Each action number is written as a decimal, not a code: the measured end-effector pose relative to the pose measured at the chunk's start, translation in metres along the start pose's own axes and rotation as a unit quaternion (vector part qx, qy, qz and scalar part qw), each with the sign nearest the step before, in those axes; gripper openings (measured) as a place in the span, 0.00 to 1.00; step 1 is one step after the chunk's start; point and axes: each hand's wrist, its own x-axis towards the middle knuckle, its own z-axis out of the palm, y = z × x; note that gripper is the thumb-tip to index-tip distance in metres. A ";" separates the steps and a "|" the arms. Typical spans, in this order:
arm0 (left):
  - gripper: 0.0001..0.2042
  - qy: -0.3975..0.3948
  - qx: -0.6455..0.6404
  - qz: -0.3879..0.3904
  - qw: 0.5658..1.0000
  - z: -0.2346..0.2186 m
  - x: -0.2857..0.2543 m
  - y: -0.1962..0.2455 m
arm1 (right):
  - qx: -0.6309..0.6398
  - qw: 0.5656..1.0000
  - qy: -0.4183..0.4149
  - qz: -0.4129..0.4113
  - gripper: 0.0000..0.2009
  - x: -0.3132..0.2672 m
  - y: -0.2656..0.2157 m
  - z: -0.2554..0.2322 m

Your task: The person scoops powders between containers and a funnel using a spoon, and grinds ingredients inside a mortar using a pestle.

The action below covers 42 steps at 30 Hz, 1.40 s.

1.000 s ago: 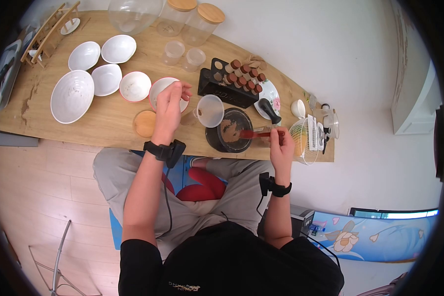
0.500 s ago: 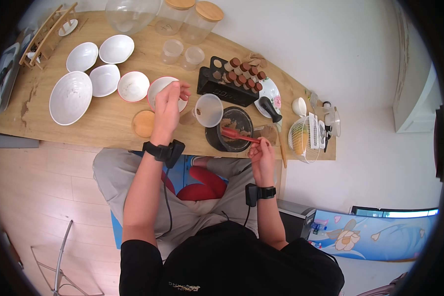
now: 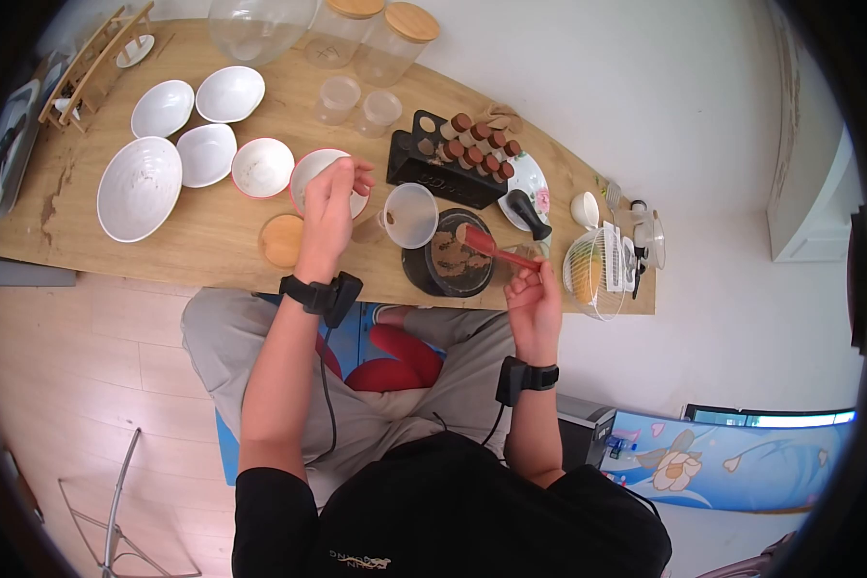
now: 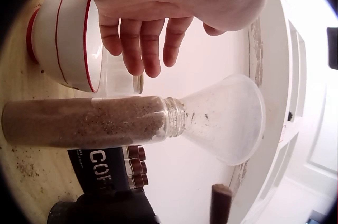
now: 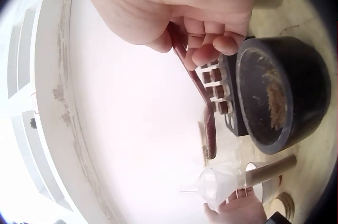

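Observation:
The right hand point(image 3: 535, 306) grips the handle of a red spatula point(image 3: 496, 250), its blade over a black mortar point(image 3: 450, 279) holding brown powder point(image 3: 453, 258). In the right wrist view the spatula point(image 5: 210, 124) hangs from the fingers beside the mortar point(image 5: 306, 92). A clear funnel point(image 4: 229, 118) sits in the mouth of a glass tube point(image 4: 84, 122) full of brown powder. The left hand point(image 4: 174, 2) is beside that tube with fingers loosely bent and apart, holding nothing; in the head view the hand point(image 3: 329, 207) is over a red-rimmed bowl point(image 3: 308, 173).
Several white bowls point(image 3: 141, 189) stand at the left. Behind the mortar is a black rack point(image 3: 433, 179) of corked tubes. A black pestle point(image 3: 527, 214) rests on a floral plate point(image 3: 539, 178). A wire basket point(image 3: 594, 275) is at the right, a wooden lid point(image 3: 282, 241) near the front edge.
The right hand moved left and down, then back right and slightly up, still gripping the spatula. Its blade turned and is now higher over the mortar. The left hand has stayed in place.

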 end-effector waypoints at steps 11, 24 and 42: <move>0.22 -0.005 -0.002 -0.002 1.000 0.000 0.000 0.001 | -0.177 0.963 -0.080 -0.188 0.08 -0.013 -0.008 0.071; 0.22 0.000 0.004 0.008 1.000 -0.001 0.000 0.001 | -0.359 0.873 -0.085 -0.319 0.07 -0.010 -0.029 0.056; 0.23 0.000 0.001 0.003 1.000 -0.001 0.000 0.000 | -0.224 0.971 0.005 -0.088 0.09 0.012 0.038 -0.034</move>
